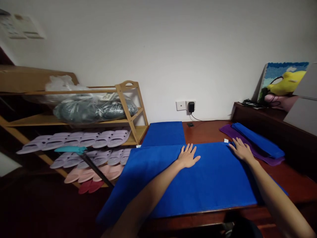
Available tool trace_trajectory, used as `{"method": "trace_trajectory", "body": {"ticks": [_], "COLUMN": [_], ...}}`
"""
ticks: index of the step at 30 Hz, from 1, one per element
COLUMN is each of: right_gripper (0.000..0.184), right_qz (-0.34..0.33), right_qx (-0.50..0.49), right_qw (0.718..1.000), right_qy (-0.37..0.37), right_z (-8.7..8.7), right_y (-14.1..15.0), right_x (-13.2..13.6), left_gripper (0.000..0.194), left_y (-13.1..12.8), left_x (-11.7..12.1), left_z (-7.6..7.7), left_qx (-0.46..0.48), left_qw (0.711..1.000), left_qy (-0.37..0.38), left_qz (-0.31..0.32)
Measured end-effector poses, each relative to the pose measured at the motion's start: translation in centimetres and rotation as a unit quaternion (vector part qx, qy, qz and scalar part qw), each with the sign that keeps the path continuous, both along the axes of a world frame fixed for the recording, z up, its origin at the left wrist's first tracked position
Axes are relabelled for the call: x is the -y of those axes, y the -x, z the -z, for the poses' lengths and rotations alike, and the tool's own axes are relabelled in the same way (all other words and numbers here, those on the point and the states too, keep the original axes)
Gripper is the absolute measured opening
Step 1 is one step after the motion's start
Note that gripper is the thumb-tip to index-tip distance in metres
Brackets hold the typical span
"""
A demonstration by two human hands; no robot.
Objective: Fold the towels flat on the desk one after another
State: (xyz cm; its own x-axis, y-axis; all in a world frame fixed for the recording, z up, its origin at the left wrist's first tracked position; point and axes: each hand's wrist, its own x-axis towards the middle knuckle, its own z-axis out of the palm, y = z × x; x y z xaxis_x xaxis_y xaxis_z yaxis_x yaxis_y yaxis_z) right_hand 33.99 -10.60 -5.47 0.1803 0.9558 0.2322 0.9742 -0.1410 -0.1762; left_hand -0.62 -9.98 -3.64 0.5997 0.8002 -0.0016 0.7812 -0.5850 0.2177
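Note:
A blue towel [213, 178] lies spread flat over the desk, its left end hanging past the edge. My left hand [187, 157] rests on it near the far edge, fingers spread, palm down. At the towel's far right corner my right hand [240, 150] lies flat with its fingers stretched out, close to a small white label [226, 140]. Behind the spread towel is another blue cloth [164, 131] by the wall. To the right of my right hand, a folded blue towel [259, 140] sits on a purple towel [229, 130].
On the left stands a wooden rack [131, 112] with bagged items [81, 109] and rows of slippers [99, 138]. A black pole with a teal top [71, 149] leans before it. A black plug [191, 106] is in the wall socket. A yellow plush toy [287, 84] sits at right.

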Motion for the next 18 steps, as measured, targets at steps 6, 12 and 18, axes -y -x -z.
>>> {"method": "trace_trajectory", "body": {"ticks": [6,12,18], "right_gripper": [0.045,0.047,0.052], "right_qz": [-0.188,-0.230,-0.158], "right_qx": [-0.049,-0.137,-0.131], "right_qw": [0.978,0.953,0.937], "right_qy": [-0.077,-0.141,-0.283], "right_z": [-3.2,3.6,6.8], "right_y": [10.5,21.0,24.4], "right_x": [11.5,23.7,23.5], "left_gripper": [0.045,0.027,0.033], "left_y": [1.0,1.0,0.3], "left_x": [-3.7,-6.8,-8.1], "left_z": [-2.3,-2.4,-1.8], "left_qx": [0.023,0.003,-0.009], "left_qw": [0.998,0.998,0.998], "left_qy": [-0.044,-0.042,0.022], "left_qz": [-0.032,-0.056,-0.065]}}
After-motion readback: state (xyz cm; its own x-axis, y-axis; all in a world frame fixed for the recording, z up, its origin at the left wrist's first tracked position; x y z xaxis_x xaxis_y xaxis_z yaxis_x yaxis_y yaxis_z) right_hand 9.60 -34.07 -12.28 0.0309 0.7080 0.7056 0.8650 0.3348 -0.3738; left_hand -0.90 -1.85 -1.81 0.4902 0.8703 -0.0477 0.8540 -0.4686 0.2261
